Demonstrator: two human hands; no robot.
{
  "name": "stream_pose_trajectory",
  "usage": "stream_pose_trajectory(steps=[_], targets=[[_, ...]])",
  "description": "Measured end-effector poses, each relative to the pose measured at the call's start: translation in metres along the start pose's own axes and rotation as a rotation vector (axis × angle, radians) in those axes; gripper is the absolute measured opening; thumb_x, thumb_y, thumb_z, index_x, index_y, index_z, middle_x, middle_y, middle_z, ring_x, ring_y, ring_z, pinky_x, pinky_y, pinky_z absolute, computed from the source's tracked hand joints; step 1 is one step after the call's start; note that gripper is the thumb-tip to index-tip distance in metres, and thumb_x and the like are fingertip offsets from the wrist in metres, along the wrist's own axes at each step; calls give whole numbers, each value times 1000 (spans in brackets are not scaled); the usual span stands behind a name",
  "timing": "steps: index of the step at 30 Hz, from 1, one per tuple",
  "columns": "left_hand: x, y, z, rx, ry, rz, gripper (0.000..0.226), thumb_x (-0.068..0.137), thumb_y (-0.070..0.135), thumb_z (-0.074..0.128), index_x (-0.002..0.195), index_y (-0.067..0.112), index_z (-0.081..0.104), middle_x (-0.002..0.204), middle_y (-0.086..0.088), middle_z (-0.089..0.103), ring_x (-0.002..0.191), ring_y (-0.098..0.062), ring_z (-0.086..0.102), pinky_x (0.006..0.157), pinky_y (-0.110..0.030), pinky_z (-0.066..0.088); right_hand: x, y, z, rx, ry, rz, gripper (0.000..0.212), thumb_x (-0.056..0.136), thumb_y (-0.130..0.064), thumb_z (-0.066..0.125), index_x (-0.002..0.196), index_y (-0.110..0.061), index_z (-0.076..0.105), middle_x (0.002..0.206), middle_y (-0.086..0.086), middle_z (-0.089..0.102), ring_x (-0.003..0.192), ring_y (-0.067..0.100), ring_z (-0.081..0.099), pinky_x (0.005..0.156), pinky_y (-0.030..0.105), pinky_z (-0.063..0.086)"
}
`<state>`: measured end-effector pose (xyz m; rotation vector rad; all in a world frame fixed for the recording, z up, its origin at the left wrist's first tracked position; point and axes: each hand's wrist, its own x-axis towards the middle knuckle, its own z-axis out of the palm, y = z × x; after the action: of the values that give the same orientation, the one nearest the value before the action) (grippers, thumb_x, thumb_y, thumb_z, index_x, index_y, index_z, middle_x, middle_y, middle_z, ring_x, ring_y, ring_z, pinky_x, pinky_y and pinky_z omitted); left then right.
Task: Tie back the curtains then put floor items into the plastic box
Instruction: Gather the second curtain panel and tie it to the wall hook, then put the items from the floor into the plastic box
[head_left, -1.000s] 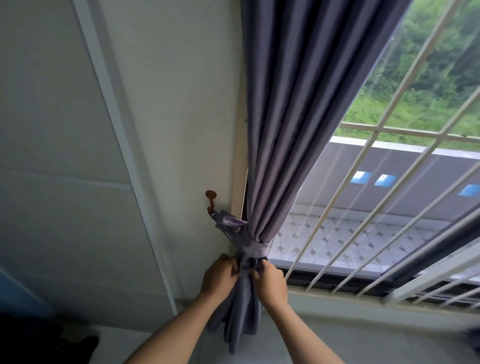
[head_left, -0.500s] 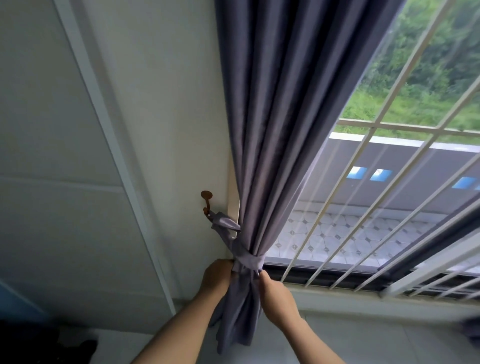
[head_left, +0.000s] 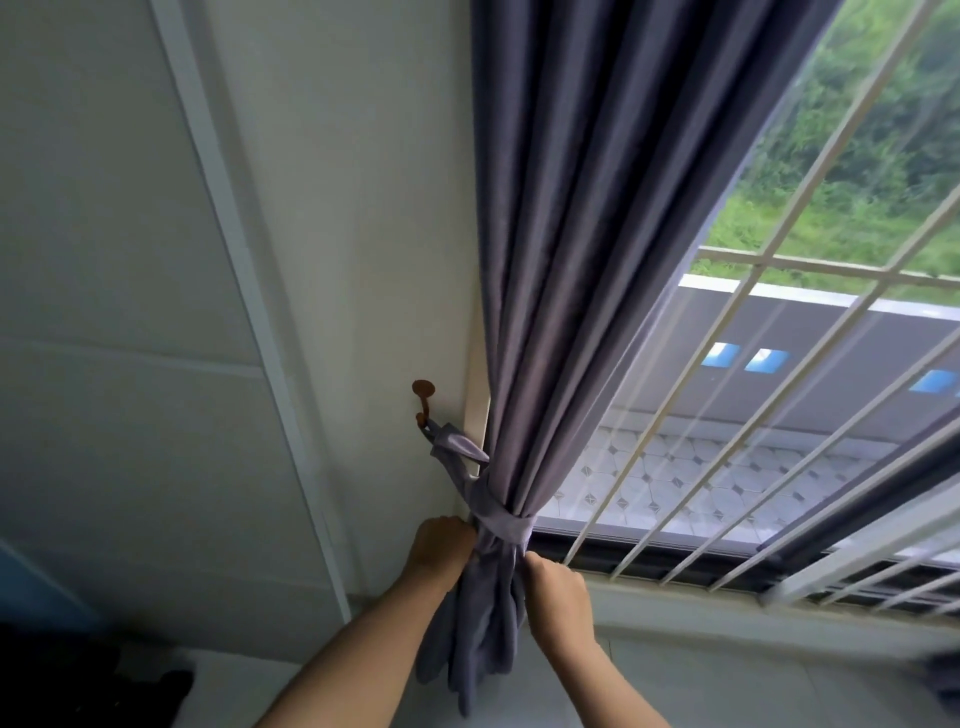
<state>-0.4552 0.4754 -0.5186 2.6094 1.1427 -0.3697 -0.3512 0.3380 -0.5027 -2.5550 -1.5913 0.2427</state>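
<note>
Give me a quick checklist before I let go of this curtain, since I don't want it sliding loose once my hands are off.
1. Tieback band wrapped around the gathered curtain: ok.
2. Band's end looped on the wall hook: ok, fabric hangs from it.
3. Knot tight: cannot tell, no knot is visible.
4. Left hand and right hand grip the curtain below the band: ok.
5. Window bars uncovered by the curtain: ok.
6. Plastic box and floor items in sight: not ok.
</note>
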Motion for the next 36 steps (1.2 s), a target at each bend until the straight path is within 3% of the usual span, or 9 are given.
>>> stream_pose_trajectory(steps=[2, 5, 8, 12, 15, 19, 26, 30, 36], targets=[[-2, -1, -4, -18, -11, 13, 32, 97, 28, 47, 116, 7, 62, 119, -13, 64, 112, -32, 59, 90, -37, 46, 12, 0, -2, 53, -94, 46, 13, 88, -18, 43, 89, -17, 56, 93, 6, 70, 92, 34, 63, 63, 35, 35], [-10, -4, -1, -143, 3, 8, 47, 90, 49, 54, 110, 8, 62, 114, -12, 64, 107, -32, 60, 82, -35, 46, 13, 5, -4, 198, -81, 140, 11, 89, -27, 46, 88, -17, 49, 98, 5, 68, 95, 33, 61, 63, 35, 38], [-17, -3, -2, -235, 115, 31, 45, 87, 52, 56, 108, 12, 60, 112, -10, 65, 104, -31, 61, 76, -31, 44, 12, 5, -4, 242, -98, 155, 21, 87, -34, 51, 100, -17, 52, 101, 2, 67, 98, 30, 60, 65, 35, 40], [-13, 4, -8, -215, 150, 21, 39, 96, 41, 47, 107, 8, 64, 112, -13, 66, 106, -32, 60, 80, -33, 44, 8, 2, -7, 145, -106, 121, 14, 96, -24, 38, 88, -16, 46, 90, 7, 64, 88, 35, 57, 62, 35, 39], [-12, 5, -8, -145, 131, -4, 35, 98, 32, 46, 110, 6, 65, 112, -15, 67, 107, -32, 60, 85, -36, 45, -2, 1, -12, 71, -115, 98, 8, 93, -11, 37, 87, -17, 37, 75, 3, 46, 75, 33, 41, 60, 34, 33], [-14, 5, 4, -128, 133, -39, 33, 100, 27, 41, 110, 7, 65, 112, -13, 66, 106, -32, 61, 86, -38, 47, -4, -2, -16, 89, -132, 127, 10, 92, -9, 36, 86, -17, 37, 63, -2, 32, 74, 31, 38, 61, 33, 32], [-53, 18, 75, -216, -246, -12, 28, 93, 30, 53, 94, 7, 69, 93, -14, 67, 97, -30, 65, 73, -30, 44, -25, 37, 13, 273, -110, 297, 16, 94, -26, 40, 88, -18, 53, 93, 2, 66, 83, 32, 56, 66, 34, 46], [-43, 62, 74, -177, -263, 138, 29, 93, 33, 48, 102, 13, 68, 108, -13, 69, 100, -33, 63, 82, -35, 49, -42, 75, 17, 340, -66, 394, 23, 96, -35, 45, 100, -19, 61, 102, 1, 71, 95, 27, 64, 73, 32, 48], [3, 177, 43, -30, -216, 378, 28, 96, 26, 44, 105, 11, 66, 112, -13, 66, 107, -35, 59, 83, -38, 47, -67, 178, -11, 368, 65, 581, 18, 94, -29, 46, 98, -21, 62, 99, 2, 72, 93, 29, 64, 74, 33, 49]])
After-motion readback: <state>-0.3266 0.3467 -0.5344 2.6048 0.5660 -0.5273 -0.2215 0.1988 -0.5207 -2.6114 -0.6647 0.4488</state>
